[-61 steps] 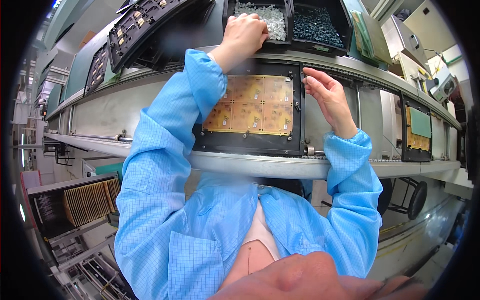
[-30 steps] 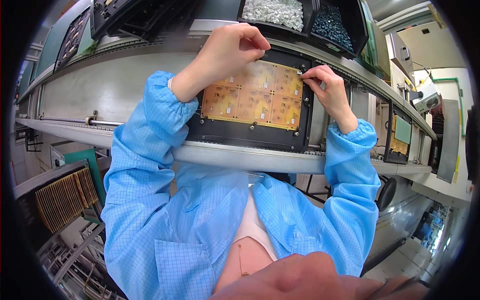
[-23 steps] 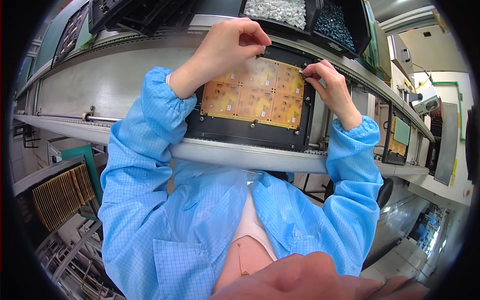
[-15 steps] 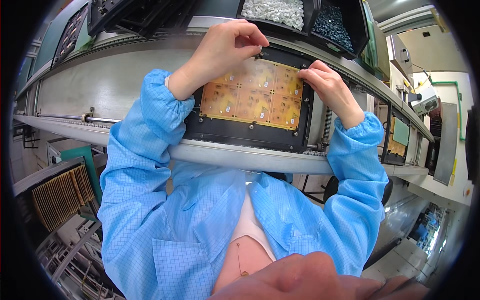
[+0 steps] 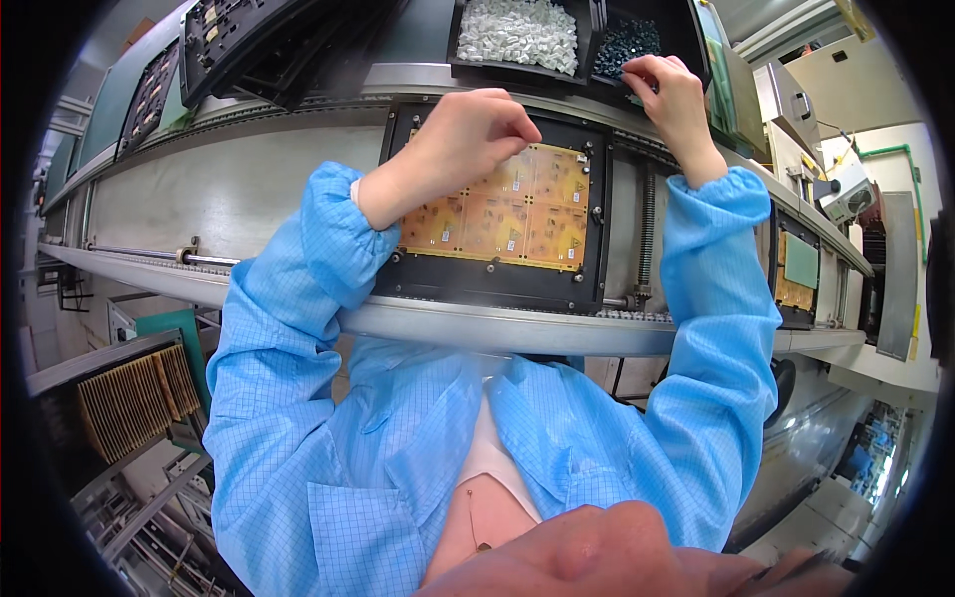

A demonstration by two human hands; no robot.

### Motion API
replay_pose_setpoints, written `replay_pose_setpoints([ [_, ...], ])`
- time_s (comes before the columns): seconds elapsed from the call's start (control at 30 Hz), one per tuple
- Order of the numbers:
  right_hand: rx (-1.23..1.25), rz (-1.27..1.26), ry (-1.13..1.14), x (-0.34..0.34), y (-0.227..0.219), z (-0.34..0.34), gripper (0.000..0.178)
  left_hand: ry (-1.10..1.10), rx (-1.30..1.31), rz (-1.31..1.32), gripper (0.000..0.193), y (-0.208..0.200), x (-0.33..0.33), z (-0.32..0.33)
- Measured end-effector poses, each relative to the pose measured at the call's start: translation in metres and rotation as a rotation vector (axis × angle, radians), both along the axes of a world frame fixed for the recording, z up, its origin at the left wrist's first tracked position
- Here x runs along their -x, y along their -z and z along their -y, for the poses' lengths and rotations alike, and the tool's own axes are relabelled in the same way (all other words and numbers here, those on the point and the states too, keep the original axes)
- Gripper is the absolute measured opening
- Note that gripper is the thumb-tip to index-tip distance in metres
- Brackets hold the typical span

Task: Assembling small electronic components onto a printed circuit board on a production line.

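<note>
My left hand (image 5: 468,137) is closed in a pinch above the upper part of a yellow-brown circuit board panel (image 5: 494,231); whatever its fingertips hold is hidden. The panel is divided into several sections and lies in a black carrier frame (image 5: 448,282) with small posts round its edge. A small white part (image 5: 582,158) shows at the panel's far right corner. Over the near edge of a black bin of small dark blue parts (image 5: 629,42), my right hand (image 5: 674,98) has thumb and fingertips drawn together. I cannot make out a part between them.
Left of the dark parts stands a black bin of white parts (image 5: 517,36). Metal conveyor rails (image 5: 517,323) run across in front and behind. Black frames (image 5: 249,45) are stacked at the far left. Another carrier with a green piece (image 5: 799,261) sits to the right.
My right hand has left the panel's far right corner and moved up to the dark parts bin. My left hand has come slightly nearer and still hovers above the panel, fingers closed.
</note>
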State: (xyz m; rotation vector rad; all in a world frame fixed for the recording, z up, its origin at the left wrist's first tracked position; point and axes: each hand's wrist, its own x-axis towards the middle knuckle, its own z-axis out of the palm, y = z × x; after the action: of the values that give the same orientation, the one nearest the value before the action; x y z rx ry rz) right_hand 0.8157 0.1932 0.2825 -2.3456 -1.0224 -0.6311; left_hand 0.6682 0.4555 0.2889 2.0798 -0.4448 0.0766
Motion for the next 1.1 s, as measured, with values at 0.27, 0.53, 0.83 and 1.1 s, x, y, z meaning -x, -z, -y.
replay_pose_setpoints([
  [0.27,0.222,-0.168,0.240,-0.029,0.006,-0.012,0.016,0.111,-0.061,0.075,0.011,0.015,-0.019,0.037],
  [0.53,0.210,-0.236,0.260,-0.052,0.030,-0.011,0.014,0.190,-0.403,-0.132,0.023,0.014,-0.026,0.071],
  [0.83,0.354,-0.196,0.427,-0.065,0.031,-0.045,0.010,0.231,-0.523,-0.035,0.020,0.018,-0.027,0.075],
  [1.1,0.091,-0.058,0.238,-0.052,0.017,-0.043,0.014,0.213,-0.564,0.021,0.018,0.023,-0.027,0.076],
])
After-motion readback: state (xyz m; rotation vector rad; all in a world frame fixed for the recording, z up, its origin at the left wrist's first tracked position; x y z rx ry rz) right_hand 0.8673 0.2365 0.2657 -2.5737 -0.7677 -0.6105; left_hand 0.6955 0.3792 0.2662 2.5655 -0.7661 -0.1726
